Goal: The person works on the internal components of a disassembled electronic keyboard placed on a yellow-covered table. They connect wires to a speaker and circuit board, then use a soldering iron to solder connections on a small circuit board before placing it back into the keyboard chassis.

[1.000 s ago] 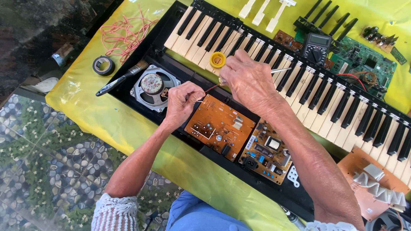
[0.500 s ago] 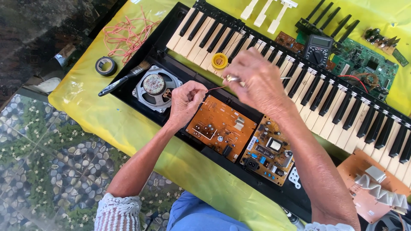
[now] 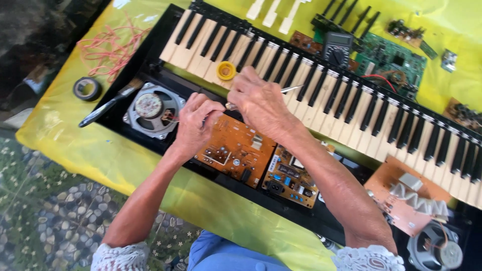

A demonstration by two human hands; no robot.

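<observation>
An opened electronic keyboard (image 3: 351,108) lies on a yellow cloth, its white and black keys along the far side. My left hand (image 3: 196,123) is closed, its fingers pinched at the corner of an orange circuit board (image 3: 236,150), beside a round speaker (image 3: 150,108). My right hand (image 3: 261,103) is closed around a thin metal tool (image 3: 291,89), whose tip sticks out over the keys; the rest is hidden in my fist. What the left fingers pinch is too small to tell. A second board (image 3: 293,175) with blue and black parts sits right of the orange one.
A yellow cap (image 3: 226,70) rests on the keys. A black-handled brush (image 3: 108,105) and a tape roll (image 3: 86,89) lie at left, with a tangle of pink wire (image 3: 113,45). A multimeter (image 3: 337,50), green board (image 3: 391,60), loose keys (image 3: 273,12), brown board with heatsink (image 3: 416,198) and another speaker (image 3: 434,248) lie around.
Both hands have stayed together over the orange board's corner, shifting slightly. The view has drifted a little, otherwise nothing was picked up or set down.
</observation>
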